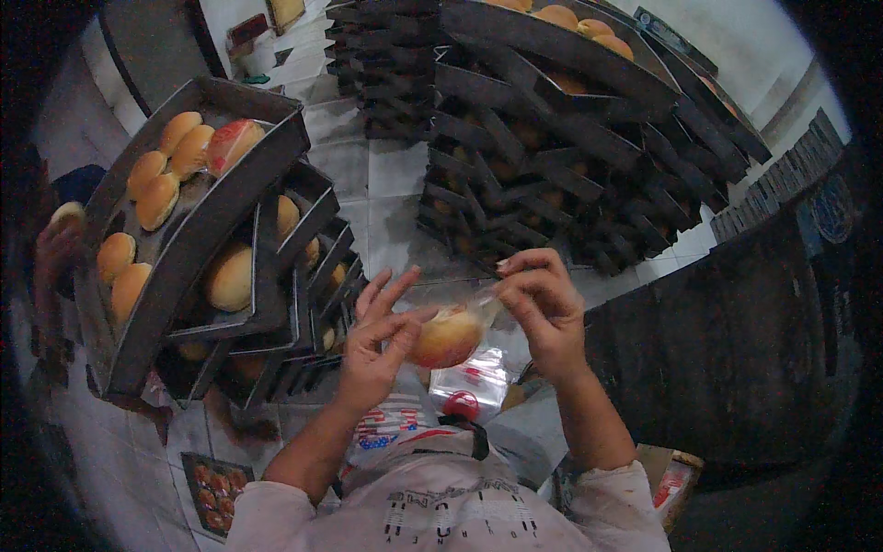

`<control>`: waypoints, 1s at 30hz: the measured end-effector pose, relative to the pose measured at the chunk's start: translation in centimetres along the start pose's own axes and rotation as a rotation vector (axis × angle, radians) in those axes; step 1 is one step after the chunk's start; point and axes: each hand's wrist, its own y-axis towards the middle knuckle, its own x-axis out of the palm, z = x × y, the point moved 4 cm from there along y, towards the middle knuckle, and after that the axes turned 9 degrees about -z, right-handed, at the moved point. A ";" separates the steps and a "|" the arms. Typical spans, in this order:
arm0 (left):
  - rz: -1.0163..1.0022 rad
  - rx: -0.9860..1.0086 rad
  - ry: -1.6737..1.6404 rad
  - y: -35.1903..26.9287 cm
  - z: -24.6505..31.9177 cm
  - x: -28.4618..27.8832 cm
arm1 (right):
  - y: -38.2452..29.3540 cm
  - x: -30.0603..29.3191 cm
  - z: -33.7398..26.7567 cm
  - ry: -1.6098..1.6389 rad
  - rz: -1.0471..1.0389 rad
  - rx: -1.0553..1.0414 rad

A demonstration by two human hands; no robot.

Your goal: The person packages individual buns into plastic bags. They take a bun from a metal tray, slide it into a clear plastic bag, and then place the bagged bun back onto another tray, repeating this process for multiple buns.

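In front of my chest a golden bread bun sits inside a clear plastic bag with some red on it. My left hand pinches the bag at its left side between thumb and forefinger, the other fingers spread. At the upper right, my right hand grips the gathered clear film of the bag between thumb and fingers. Below the bun, on my lap, lies a stack of clear plastic bags with red print.
To the left, a dark metal tray holds several bare buns and a bagged bun, atop stacked trays. More stacked trays with buns stand ahead. A person's hand shows at far left. A box sits at lower right.
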 end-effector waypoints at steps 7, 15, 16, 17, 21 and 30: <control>-0.022 -0.067 -0.070 -1.1 -1.6 -0.1 | -1.0 -0.3 2.9 0.174 0.133 0.167; -0.120 -0.444 -0.284 -1.7 -3.7 1.9 | -2.4 1.4 4.2 0.150 -0.049 0.322; -0.176 -0.349 -0.152 -1.6 -2.6 2.4 | -2.5 2.2 3.7 0.137 -0.147 0.317; -0.218 -0.369 -0.120 -1.5 -2.1 2.6 | -2.5 2.5 3.7 0.055 -0.195 0.292; -0.318 -0.398 -0.086 -1.1 -1.3 3.2 | -3.6 2.3 5.2 0.206 -0.124 0.419; -0.288 -0.063 0.208 -0.5 -0.2 4.4 | -4.9 4.5 4.7 0.611 -0.238 0.599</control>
